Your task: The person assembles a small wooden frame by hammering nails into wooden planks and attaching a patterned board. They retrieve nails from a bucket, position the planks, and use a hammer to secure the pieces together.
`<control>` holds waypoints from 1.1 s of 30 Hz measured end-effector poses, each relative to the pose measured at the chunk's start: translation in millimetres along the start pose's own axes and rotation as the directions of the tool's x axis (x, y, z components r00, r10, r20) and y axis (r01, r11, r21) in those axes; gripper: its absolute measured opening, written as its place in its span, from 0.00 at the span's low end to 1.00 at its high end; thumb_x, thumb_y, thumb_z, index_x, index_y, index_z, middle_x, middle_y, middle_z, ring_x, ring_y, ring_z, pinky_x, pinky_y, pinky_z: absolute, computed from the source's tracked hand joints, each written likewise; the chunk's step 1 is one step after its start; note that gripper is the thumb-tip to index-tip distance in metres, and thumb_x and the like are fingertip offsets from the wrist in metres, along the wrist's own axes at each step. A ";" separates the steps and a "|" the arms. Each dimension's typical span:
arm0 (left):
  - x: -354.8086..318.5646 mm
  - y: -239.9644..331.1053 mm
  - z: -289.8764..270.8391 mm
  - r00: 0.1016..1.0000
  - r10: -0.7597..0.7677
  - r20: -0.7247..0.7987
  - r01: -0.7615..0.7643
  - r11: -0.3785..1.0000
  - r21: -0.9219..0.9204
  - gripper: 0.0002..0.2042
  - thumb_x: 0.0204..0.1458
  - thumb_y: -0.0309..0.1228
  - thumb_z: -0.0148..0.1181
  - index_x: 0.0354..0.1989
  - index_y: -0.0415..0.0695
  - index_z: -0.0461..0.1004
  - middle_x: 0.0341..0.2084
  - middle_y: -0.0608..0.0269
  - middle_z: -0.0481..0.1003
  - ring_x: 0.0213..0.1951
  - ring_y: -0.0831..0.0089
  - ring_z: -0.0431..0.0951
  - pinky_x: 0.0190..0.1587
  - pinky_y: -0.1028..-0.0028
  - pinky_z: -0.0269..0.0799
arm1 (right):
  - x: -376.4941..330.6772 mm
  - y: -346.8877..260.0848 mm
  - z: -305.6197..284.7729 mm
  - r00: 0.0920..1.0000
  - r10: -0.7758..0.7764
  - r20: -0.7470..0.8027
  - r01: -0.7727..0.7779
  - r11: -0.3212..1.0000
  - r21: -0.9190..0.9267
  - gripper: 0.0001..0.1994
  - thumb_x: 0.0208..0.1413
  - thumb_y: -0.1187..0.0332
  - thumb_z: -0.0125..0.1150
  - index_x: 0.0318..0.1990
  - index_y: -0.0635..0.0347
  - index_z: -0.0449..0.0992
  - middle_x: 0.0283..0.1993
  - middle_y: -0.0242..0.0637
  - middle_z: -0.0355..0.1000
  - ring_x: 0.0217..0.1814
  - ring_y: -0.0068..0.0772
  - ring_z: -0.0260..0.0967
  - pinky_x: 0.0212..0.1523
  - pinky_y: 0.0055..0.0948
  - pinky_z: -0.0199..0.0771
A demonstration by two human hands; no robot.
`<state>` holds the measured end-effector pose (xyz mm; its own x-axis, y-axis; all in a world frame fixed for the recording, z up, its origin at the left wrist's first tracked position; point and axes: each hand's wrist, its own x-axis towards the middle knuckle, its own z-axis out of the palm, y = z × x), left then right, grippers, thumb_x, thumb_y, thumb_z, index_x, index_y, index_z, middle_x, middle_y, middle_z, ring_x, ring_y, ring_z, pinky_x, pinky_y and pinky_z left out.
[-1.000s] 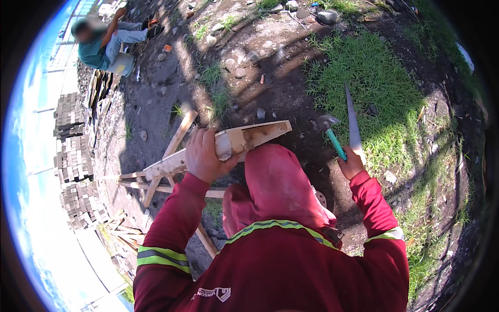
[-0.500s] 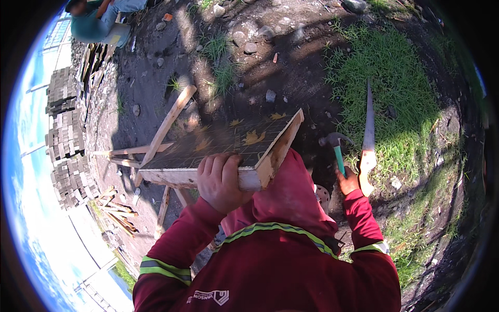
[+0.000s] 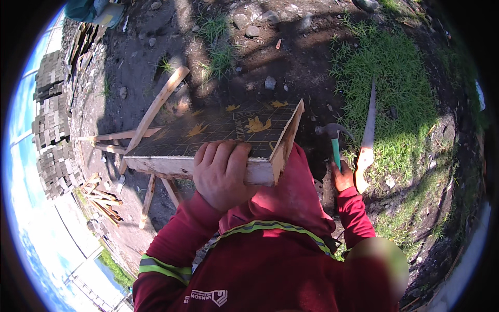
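Note:
My left hand (image 3: 222,172) grips the near edge of a dark, yellow-marked plywood panel (image 3: 208,130) framed with pale wood. Its fingers curl over the top face, and the thumb is hidden. The panel lies tilted in front of my legs, its right end capped by a wooden strip (image 3: 287,140). At my right side, my right hand (image 3: 343,178) is closed round the green handle of a claw hammer (image 3: 336,151), head pointing away from me. Just right of the hammer, a handsaw (image 3: 368,140) with a wooden handle lies on the grass and soil.
Crossed wooden legs (image 3: 156,109) stand left of and under the panel. Farther left are stacked grey blocks (image 3: 52,119) and a pile of wood offcuts (image 3: 102,200). Stones (image 3: 252,31) dot the dirt ahead; grass (image 3: 400,88) grows at right. Another person (image 3: 83,9) is partly visible at upper left.
The view has shifted slightly, so the blocks and wooden legs appear farther left. The person at upper left has mostly left the picture. Both hands keep their grips.

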<state>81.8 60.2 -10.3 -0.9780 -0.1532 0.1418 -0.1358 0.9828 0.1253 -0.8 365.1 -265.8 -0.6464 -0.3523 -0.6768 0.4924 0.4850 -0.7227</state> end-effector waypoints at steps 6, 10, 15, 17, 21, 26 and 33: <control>24.5 -10.4 -1.0 0.999 -0.001 -0.051 0.000 1.000 -0.027 0.33 0.23 0.43 0.74 0.41 0.41 0.70 0.33 0.55 0.72 0.35 0.56 0.73 0.39 0.60 0.68 | -24.2 -37.9 -0.3 0.990 -0.138 -0.029 0.139 0.990 0.030 0.09 0.62 0.64 0.54 0.37 0.61 0.71 0.16 0.28 0.63 0.14 0.18 0.57 0.15 0.23 0.58; 27.6 -6.9 -4.3 0.999 0.006 -0.049 -0.006 1.000 -0.008 0.33 0.23 0.42 0.75 0.41 0.41 0.69 0.33 0.55 0.71 0.35 0.56 0.73 0.38 0.60 0.68 | -48.8 -92.7 -11.4 0.958 -0.282 0.051 0.264 0.937 0.228 0.07 0.63 0.68 0.51 0.37 0.62 0.68 0.17 0.25 0.62 0.16 0.15 0.58 0.17 0.19 0.57; 27.4 -6.8 -4.4 0.999 -0.017 -0.049 0.017 1.000 -0.004 0.32 0.24 0.44 0.74 0.40 0.41 0.71 0.31 0.58 0.71 0.35 0.57 0.74 0.39 0.60 0.69 | -53.8 -142.6 -21.7 0.825 -0.534 0.182 0.526 0.845 0.095 0.08 0.59 0.68 0.56 0.34 0.64 0.69 0.18 0.31 0.65 0.18 0.19 0.60 0.20 0.24 0.59; 27.4 -8.3 -3.8 0.999 -0.017 -0.041 0.017 1.000 -0.006 0.32 0.24 0.43 0.74 0.40 0.41 0.71 0.31 0.58 0.71 0.35 0.57 0.74 0.39 0.60 0.69 | -52.6 -149.3 -20.4 0.802 -0.538 0.259 0.563 0.826 -0.027 0.08 0.57 0.68 0.58 0.36 0.64 0.71 0.19 0.36 0.65 0.19 0.26 0.63 0.22 0.28 0.62; 26.5 -9.1 -3.7 0.999 -0.013 -0.033 0.012 0.999 -0.032 0.31 0.22 0.39 0.73 0.40 0.41 0.70 0.32 0.56 0.71 0.35 0.56 0.73 0.39 0.60 0.69 | -52.8 -148.4 -14.7 0.841 -0.488 0.235 0.507 0.861 -0.025 0.08 0.56 0.68 0.60 0.36 0.63 0.71 0.19 0.41 0.65 0.19 0.33 0.64 0.23 0.31 0.62; 24.2 -6.4 -3.5 1.000 -0.008 -0.028 0.007 0.999 -0.038 0.32 0.22 0.38 0.73 0.41 0.41 0.70 0.33 0.55 0.71 0.35 0.55 0.73 0.39 0.59 0.69 | -55.8 -145.9 -13.0 0.813 -0.516 0.268 0.562 0.817 -0.132 0.09 0.55 0.67 0.61 0.34 0.62 0.70 0.16 0.41 0.63 0.16 0.37 0.64 0.21 0.34 0.62; 20.5 -6.0 -3.1 0.999 -0.020 -0.032 0.019 0.999 -0.044 0.29 0.26 0.43 0.72 0.39 0.41 0.71 0.33 0.56 0.72 0.35 0.56 0.74 0.41 0.60 0.69 | -56.2 -139.2 -8.4 0.848 -0.461 0.261 0.500 0.859 -0.108 0.09 0.56 0.67 0.60 0.34 0.63 0.71 0.17 0.41 0.64 0.17 0.34 0.65 0.22 0.32 0.63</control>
<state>63.1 50.9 -5.1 -0.9695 -0.1763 0.1705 -0.1471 0.9742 0.1710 -38.0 324.1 -125.9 -0.6234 -0.7311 -0.2771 0.0362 0.3270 -0.9443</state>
